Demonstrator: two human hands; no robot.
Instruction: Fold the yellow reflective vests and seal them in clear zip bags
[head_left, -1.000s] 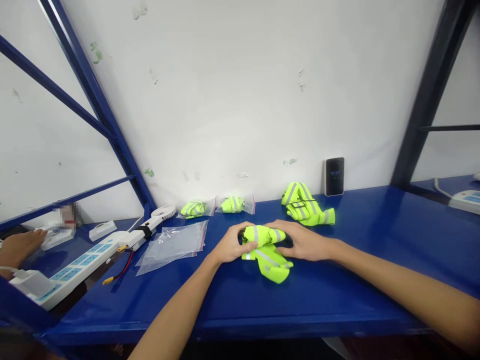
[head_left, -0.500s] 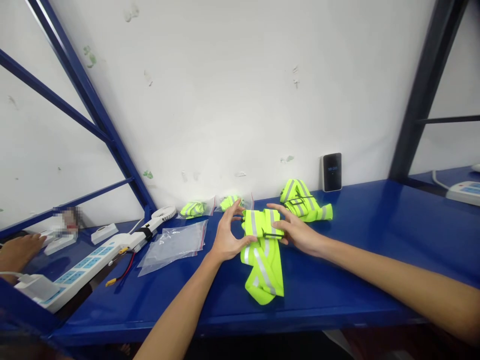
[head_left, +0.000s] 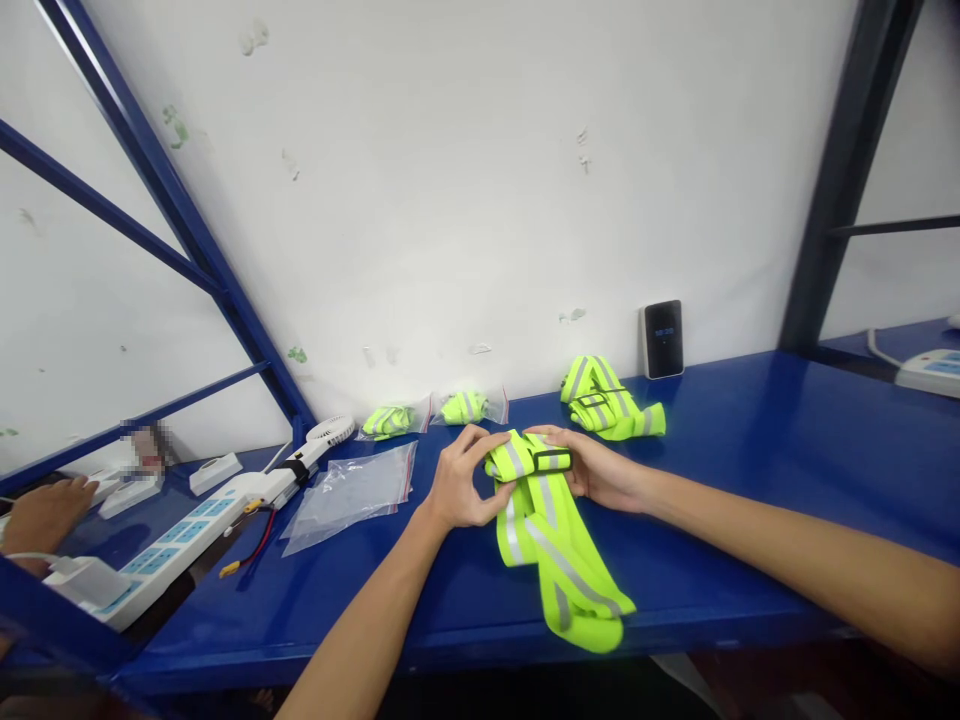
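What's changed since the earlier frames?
The hi-vis reflective vest has opened out from a bunch: its straps now stretch toward the front of the blue bench. The left hand and right hand hold its top end near the black buckle. The bagged vests stayed put.

The person had a slim, bare left forearm (head_left: 356, 625) and right forearm (head_left: 795, 565), with an ungloved left hand (head_left: 457, 480) and right hand (head_left: 600, 475).

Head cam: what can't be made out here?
Reflective vest: the part held by the left hand and right hand is hidden behind them.
Black device: screen text too small to read.
Power strip: cut off by the right edge.
Pixelated patch: blurred out.
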